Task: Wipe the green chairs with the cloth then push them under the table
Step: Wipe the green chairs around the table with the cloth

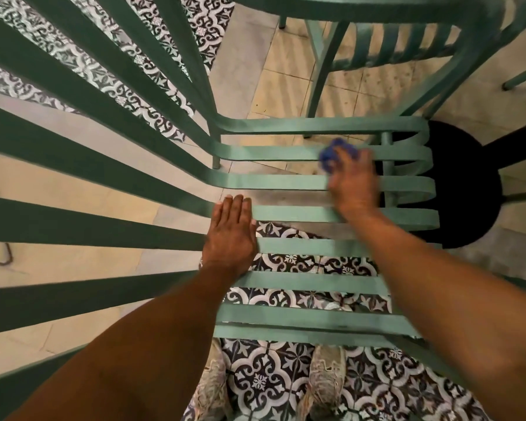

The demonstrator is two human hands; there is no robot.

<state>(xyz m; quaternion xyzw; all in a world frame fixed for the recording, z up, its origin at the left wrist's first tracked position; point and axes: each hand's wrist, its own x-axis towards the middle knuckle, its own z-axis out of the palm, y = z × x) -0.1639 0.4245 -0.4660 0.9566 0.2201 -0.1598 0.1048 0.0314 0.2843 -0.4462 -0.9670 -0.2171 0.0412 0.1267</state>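
Observation:
A green slatted chair (286, 214) fills the middle of the view, seen from above, its back slats fanning out to the left. My left hand (230, 235) lies flat with fingers together on a seat slat near the back. My right hand (353, 183) is blurred and holds a bunched blue cloth (334, 153) against the slats near the seat's front edge. A second green chair (392, 50) stands beyond, at the top right.
A black round table base (462, 189) with a dark post sits on the floor to the right of the seat. Patterned tiles and beige tiles cover the floor. My shoes (325, 387) stand below the seat's near side.

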